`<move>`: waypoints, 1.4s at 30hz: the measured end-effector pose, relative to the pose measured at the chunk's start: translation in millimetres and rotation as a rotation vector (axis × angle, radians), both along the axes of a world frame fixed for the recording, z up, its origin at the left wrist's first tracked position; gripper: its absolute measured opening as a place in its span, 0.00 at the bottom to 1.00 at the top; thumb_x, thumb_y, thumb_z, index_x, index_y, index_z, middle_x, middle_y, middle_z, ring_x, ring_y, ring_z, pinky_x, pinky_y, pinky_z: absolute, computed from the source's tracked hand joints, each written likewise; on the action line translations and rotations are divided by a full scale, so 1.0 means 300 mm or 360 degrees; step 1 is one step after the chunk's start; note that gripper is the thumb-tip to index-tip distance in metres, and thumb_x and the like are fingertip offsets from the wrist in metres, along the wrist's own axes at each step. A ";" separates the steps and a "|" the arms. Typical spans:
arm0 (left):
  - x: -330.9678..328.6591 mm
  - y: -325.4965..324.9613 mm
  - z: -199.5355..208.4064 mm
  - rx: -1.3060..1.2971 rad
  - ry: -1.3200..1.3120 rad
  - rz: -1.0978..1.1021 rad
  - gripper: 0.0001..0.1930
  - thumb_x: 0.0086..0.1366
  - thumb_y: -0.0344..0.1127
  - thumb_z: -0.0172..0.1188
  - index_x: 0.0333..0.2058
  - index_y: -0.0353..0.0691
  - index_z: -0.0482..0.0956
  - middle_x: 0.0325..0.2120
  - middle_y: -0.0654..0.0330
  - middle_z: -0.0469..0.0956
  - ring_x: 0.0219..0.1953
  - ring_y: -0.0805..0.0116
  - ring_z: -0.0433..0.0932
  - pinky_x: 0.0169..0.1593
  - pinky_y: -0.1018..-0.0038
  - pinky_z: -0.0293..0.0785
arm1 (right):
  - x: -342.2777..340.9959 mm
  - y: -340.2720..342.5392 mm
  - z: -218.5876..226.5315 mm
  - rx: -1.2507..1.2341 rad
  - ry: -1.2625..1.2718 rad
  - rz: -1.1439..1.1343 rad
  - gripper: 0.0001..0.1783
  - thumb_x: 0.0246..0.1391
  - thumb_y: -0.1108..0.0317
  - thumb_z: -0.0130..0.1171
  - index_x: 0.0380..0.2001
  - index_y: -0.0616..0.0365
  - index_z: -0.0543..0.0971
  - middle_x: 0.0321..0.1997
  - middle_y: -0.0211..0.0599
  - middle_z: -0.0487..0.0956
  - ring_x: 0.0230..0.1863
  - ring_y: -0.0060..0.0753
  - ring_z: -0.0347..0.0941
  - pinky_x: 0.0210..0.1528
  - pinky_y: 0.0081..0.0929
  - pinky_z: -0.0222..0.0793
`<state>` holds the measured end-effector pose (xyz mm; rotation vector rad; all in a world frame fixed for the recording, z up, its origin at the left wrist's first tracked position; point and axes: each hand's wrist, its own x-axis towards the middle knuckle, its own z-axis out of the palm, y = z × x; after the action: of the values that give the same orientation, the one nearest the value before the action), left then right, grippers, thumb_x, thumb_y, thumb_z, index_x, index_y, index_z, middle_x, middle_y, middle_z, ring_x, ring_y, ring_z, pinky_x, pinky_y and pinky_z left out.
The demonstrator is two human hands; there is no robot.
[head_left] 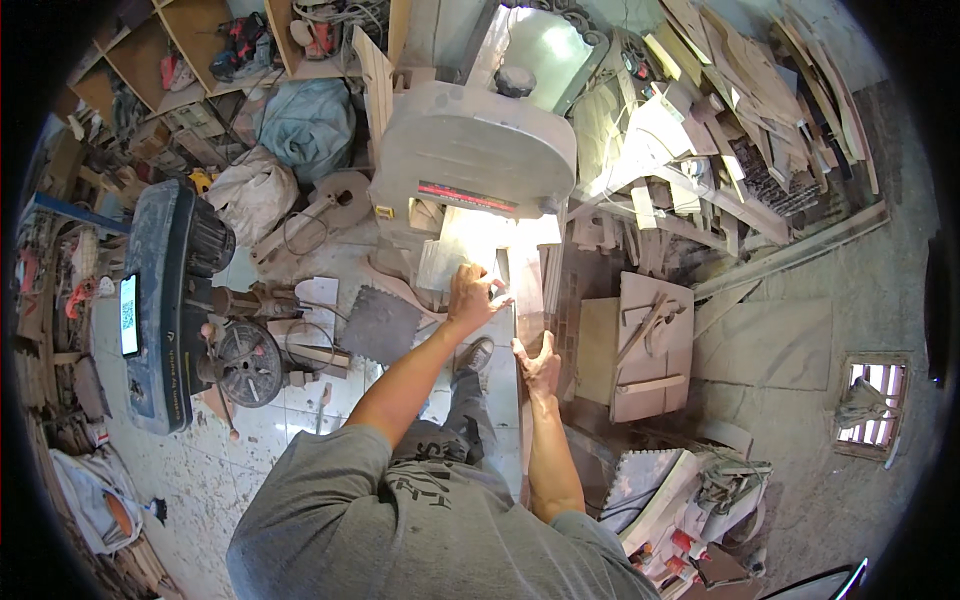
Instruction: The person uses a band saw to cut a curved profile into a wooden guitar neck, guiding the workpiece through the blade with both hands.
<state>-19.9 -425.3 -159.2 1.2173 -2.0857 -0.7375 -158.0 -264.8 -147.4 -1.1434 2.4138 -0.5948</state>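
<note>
A long pale wooden board (pixel 526 285) lies on the band saw's table, running from under its upper housing (pixel 470 150) toward me. My right hand (pixel 540 362) grips the board's near part, thumb on its left side and fingers on its right. To the left of the board is my left hand (pixel 474 298), its fingers bent and apart, fingertips at or close to the board's left edge. Whether they touch it is hard to tell. Bright lamp glare washes out the far part of the board, and the blade cannot be made out.
On the left stands a drill press (pixel 165 310) with a phone (pixel 129 315) on it. Scrap wood (pixel 740 90) is piled at the far right. A wooden box (pixel 650 345) sits right of the saw. Shelves (pixel 200 50) with power tools line the far left.
</note>
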 end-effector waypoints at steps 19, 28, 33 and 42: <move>-0.021 0.010 0.013 0.0078 -0.0016 0.0100 0.17 0.43 0.48 0.80 0.30 0.49 0.86 0.40 0.59 0.74 0.49 0.56 0.69 0.51 0.59 0.65 | -0.010 0.001 0.013 -0.0020 -0.0038 -0.0013 0.50 0.47 0.35 0.68 0.61 0.64 0.69 0.37 0.76 0.79 0.44 0.75 0.78 0.43 0.57 0.75; -0.024 0.017 0.017 0.0110 -0.0059 0.0095 0.19 0.43 0.52 0.79 0.30 0.50 0.85 0.39 0.61 0.72 0.49 0.57 0.68 0.52 0.59 0.63 | -0.032 0.024 -0.006 0.0074 0.0065 -0.0026 0.50 0.46 0.35 0.68 0.62 0.61 0.70 0.38 0.76 0.79 0.43 0.76 0.78 0.44 0.58 0.74; -0.036 0.022 -0.003 0.0135 -0.0055 0.0089 0.21 0.42 0.56 0.79 0.30 0.51 0.85 0.41 0.61 0.71 0.50 0.57 0.67 0.53 0.58 0.62 | -0.049 0.036 -0.009 -0.0045 0.0103 0.0037 0.51 0.46 0.35 0.69 0.62 0.64 0.69 0.41 0.74 0.80 0.44 0.75 0.77 0.47 0.56 0.74; -0.057 0.034 -0.021 0.0149 -0.0099 0.0141 0.23 0.42 0.58 0.79 0.30 0.50 0.85 0.43 0.60 0.69 0.52 0.57 0.65 0.57 0.58 0.59 | -0.089 0.024 -0.006 -0.0036 0.0089 0.0091 0.49 0.46 0.35 0.69 0.60 0.64 0.71 0.43 0.73 0.80 0.47 0.72 0.78 0.48 0.53 0.75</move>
<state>-37.1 -415.3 -165.6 1.3912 -2.0523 -0.7732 -184.8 -257.5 -149.2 -1.2502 2.4179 -0.5806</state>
